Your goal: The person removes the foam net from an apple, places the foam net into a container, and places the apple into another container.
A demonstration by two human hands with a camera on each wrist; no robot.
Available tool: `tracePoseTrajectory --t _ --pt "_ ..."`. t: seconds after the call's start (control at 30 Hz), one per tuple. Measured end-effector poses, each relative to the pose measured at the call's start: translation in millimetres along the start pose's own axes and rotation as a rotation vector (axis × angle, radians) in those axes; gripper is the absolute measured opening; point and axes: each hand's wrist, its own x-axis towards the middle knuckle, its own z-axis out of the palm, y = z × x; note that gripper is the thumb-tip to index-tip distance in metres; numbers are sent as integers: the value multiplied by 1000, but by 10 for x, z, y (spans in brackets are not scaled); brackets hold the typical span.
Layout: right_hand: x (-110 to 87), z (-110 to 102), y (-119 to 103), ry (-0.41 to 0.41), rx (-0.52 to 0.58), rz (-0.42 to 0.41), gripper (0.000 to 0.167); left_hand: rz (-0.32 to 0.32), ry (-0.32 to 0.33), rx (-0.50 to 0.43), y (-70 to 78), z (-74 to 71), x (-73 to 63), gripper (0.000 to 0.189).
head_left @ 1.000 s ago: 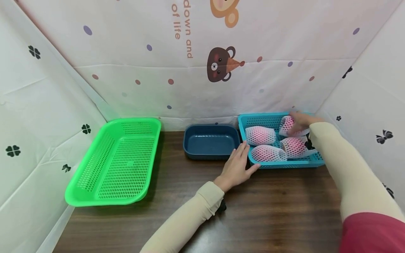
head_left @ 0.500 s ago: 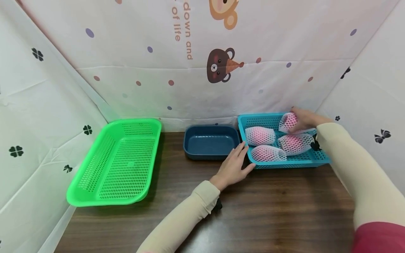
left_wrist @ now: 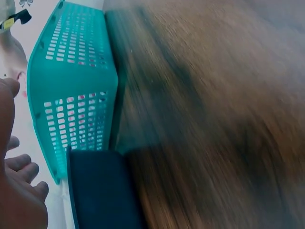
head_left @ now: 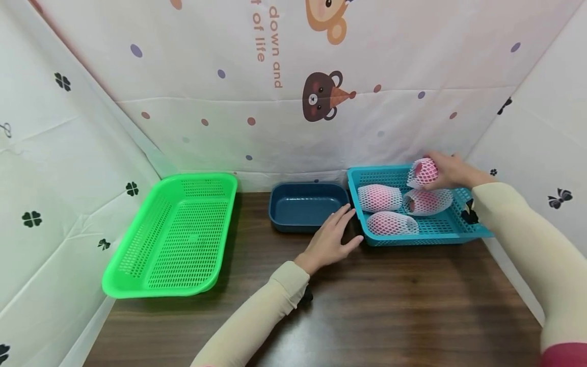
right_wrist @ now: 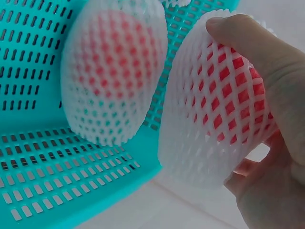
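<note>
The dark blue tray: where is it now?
In the head view, the dark blue tray stands centrally, green basket to its left, light-blue basket to its right.

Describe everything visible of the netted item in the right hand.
The netted item is a pinkish-red object in a white, diamond-meshed sleeve that looks like soft foam. The sleeve extends past the red part at one end. The right hand grips it between thumb and fingers, hiding part of it, over the far side of the blue basket. Whether it touches the basket is unclear.
</note>
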Motion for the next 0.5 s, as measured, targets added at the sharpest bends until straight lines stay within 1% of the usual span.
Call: tracePoseTrajectory --t 0.13,0.27,0.5 --pt "-59 -12 -40 11 1 -9 94 -4 8 -21 -35 -44 -43 73" --pt "-119 -1 -63 18 34 -8 94 -8 16 -31 -61 -76 -78 79" --pt "-217 31 -127 40 78 -16 98 -52 18 -47 -122 -135 -152 87"
